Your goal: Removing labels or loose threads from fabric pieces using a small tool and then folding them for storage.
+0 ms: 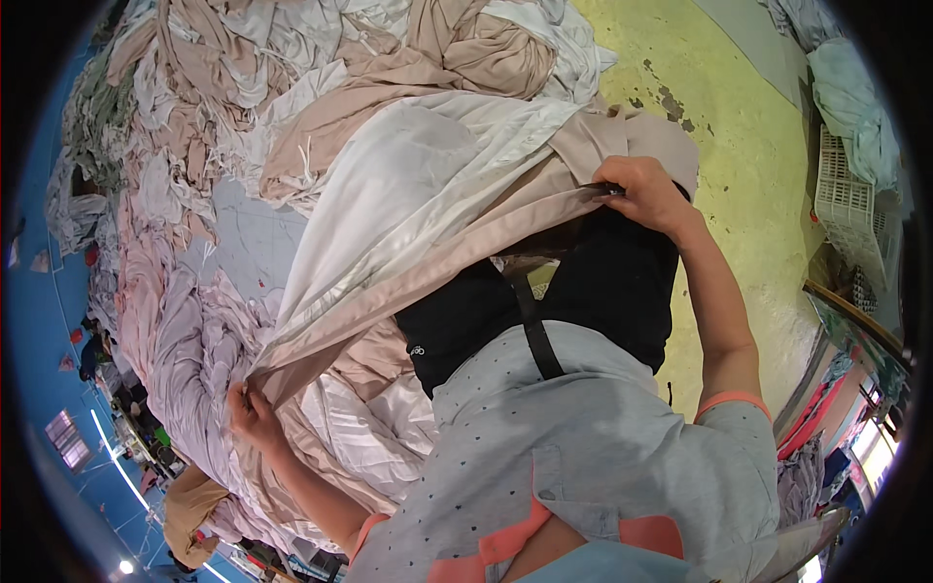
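Note:
A large beige cloth with a white lining [389, 185] is spread across in front of my black-clad legs. Its beige hem [428, 260] runs taut and slanting between my hands. My left hand [255, 416], low at the left, pinches one corner of the hem. Higher up on the right, my right hand [641, 191] is closed on the other end, thumb on top. A small dark, thin metal tool [601, 189], perhaps thread snips, shows under its thumb and fingers; its full shape is hidden.
Heaps of beige and white cloth [389, 49] lie ahead, with lilac cloth [190, 330] at the left. To the right is a worn yellow floor [748, 223]. A white plastic crate [841, 199] with pale green cloth stands at the far right. A person in brown [191, 515] is at lower left.

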### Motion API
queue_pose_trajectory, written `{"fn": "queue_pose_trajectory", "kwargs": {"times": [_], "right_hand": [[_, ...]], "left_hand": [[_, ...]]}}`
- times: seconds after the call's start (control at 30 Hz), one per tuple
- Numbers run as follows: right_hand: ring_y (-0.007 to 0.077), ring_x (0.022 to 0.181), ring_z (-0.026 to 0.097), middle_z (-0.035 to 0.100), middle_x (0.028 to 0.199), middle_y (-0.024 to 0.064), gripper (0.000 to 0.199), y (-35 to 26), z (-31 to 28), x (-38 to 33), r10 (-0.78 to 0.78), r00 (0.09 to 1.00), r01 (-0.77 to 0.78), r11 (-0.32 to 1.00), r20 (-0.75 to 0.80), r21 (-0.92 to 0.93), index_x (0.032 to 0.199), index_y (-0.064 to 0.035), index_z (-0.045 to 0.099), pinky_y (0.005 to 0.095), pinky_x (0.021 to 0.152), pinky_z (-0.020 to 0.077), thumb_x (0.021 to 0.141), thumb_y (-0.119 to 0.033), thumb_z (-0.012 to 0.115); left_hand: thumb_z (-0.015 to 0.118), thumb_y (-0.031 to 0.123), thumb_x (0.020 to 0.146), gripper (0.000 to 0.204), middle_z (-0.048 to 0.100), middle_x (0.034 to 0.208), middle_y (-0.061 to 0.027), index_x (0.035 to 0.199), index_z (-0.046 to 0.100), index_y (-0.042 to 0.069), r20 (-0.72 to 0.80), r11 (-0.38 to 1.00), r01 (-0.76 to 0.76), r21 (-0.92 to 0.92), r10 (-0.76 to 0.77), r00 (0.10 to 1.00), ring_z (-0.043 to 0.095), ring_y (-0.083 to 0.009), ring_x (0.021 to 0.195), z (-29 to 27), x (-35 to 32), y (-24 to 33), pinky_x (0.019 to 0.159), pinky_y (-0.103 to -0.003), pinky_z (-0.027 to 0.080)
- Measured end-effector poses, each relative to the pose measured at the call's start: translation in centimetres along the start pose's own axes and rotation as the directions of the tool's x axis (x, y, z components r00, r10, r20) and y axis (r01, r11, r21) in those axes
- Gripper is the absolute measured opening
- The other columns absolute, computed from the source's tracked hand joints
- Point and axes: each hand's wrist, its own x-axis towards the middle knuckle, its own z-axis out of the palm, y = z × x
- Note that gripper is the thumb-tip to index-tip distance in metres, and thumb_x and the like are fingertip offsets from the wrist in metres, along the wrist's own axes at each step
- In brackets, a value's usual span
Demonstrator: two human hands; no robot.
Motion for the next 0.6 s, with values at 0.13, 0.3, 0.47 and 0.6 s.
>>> {"fn": "queue_pose_trajectory", "kwargs": {"times": [0.13,0.3,0.47,0.6], "right_hand": [[0.0320,0.076,0.060,0.061,0.081,0.0107,0.023,1.0,0.7,1.9,-0.030,0.989,0.029,1.000,0.144,0.011,0.085,-0.0028,0.060,0.0369,0.065,0.0471,0.066,0.000,0.072],[0.0329,0.080,0.059,0.061,0.083,0.0115,0.022,3.6,2.0,4.8,-0.045,0.985,0.039,0.999,0.165,0.034,0.086,-0.0029,0.060,0.0395,0.069,0.0467,0.068,-0.004,0.071],[0.0331,0.081,0.059,0.061,0.086,0.0121,0.022,5.8,4.2,8.2,-0.045,0.987,0.056,0.996,0.157,-0.066,0.091,-0.0034,0.062,0.0404,0.070,0.0467,0.070,-0.005,0.070],[0.0321,0.083,0.059,0.061,0.090,0.0102,0.018,5.9,6.3,10.6,-0.012,0.994,0.026,0.991,0.109,-0.128,0.089,-0.0043,0.063,0.0396,0.072,0.0469,0.072,-0.007,0.069]], "left_hand": [[0.055,0.006,0.089,0.007,0.052,0.063,-0.0094,0.086,0.057,0.000,-0.121,0.999,0.038,0.010,-0.036,0.992,0.046,-0.0180,0.054,2.2,-1.1,-2.7,0.052,-0.030,0.040],[0.055,0.010,0.090,0.013,0.054,0.070,-0.0128,0.086,0.057,-0.001,-0.125,0.989,0.147,-0.007,-0.146,0.981,0.048,-0.0203,0.060,3.6,-1.6,-5.0,0.057,-0.032,0.042],[0.059,0.015,0.087,0.017,0.056,0.071,-0.0156,0.084,0.056,-0.002,-0.113,0.978,0.179,0.107,-0.167,0.979,0.052,-0.0285,0.060,5.4,-2.2,-7.5,0.056,-0.037,0.043],[0.059,0.021,0.087,0.020,0.055,0.066,-0.0173,0.083,0.057,0.001,-0.068,0.967,0.224,0.125,-0.216,0.974,0.052,-0.0341,0.056,6.2,-2.0,-6.9,0.053,-0.041,0.041]]}}
